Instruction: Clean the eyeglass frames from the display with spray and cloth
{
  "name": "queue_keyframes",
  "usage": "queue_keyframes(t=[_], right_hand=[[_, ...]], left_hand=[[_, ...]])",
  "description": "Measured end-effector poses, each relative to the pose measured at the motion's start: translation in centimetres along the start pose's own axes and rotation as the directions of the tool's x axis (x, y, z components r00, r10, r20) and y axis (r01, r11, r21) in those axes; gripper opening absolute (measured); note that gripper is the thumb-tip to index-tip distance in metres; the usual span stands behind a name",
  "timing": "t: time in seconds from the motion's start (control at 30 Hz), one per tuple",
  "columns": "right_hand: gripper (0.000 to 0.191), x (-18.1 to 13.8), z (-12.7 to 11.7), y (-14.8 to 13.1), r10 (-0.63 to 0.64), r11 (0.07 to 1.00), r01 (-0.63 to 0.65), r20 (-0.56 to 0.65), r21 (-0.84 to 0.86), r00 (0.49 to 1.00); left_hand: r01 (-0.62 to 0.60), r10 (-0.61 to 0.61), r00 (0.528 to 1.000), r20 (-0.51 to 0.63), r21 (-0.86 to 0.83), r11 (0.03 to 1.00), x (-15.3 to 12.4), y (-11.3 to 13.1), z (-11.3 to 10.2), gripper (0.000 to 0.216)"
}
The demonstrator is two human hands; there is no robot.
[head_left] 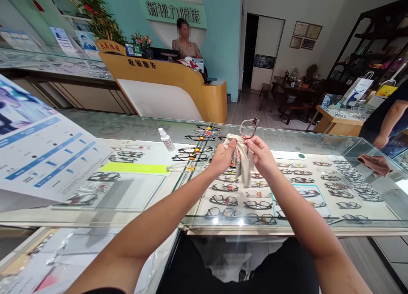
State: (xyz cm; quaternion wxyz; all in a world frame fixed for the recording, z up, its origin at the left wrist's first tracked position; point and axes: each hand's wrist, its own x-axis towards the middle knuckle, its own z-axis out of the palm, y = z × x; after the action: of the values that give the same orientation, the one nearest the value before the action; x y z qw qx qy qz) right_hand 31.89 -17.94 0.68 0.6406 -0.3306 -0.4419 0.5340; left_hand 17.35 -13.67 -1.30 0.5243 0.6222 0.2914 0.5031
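Above the glass counter I hold a pair of eyeglasses (242,127) with a dark reddish frame; one rim sticks up clear of my fingers. A pale cleaning cloth (244,168) is wrapped over the rest of it and hangs down between my hands. My left hand (224,156) pinches the cloth, thumb on top, and whatever part of the glasses lies inside is hidden. With closed fingers, my right hand (260,152) grips the frame at the cloth's right side. A white spray bottle (166,140) stands on the glass to the left.
Several eyeglasses (192,157) lie in rows on the counter glass, others inside the display case (318,226). At left stands a printed chart (47,158). Behind are a reception desk (153,79) with a person (188,47) and, at right, another person's arm (390,121).
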Motion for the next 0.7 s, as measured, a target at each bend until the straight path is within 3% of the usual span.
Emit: queue_keyframes(t=[0.17, 0.27, 0.5, 0.7], right_hand=[[0.04, 0.6, -1.6, -1.2, -0.086, 0.961, 0.107, 0.093, -0.257, 0.992], [0.036, 0.7, -2.1, -1.5, -0.04, 0.918, 0.101, 0.164, -0.383, 0.986], [0.04, 0.6, -2.3, -2.0, 0.148, 0.953, -0.081, 0.212, -0.293, 0.966], [0.043, 0.5, -2.2, -1.9, 0.202, 0.962, -0.153, 0.212, -0.228, 0.956]], left_hand=[[0.041, -0.058, 0.99, -0.131, -0.127, 0.991, 0.9, -1.4, -0.3, 0.084], [0.032, -0.058, 0.983, -0.172, -0.148, 0.988, 1.1, -1.5, -0.4, 0.082], [0.031, -0.021, 0.997, 0.069, -0.143, 0.989, 1.3, -0.2, -1.1, 0.07], [0.028, -0.017, 0.996, 0.085, -0.122, 0.992, 1.0, 0.7, -1.0, 0.068]])
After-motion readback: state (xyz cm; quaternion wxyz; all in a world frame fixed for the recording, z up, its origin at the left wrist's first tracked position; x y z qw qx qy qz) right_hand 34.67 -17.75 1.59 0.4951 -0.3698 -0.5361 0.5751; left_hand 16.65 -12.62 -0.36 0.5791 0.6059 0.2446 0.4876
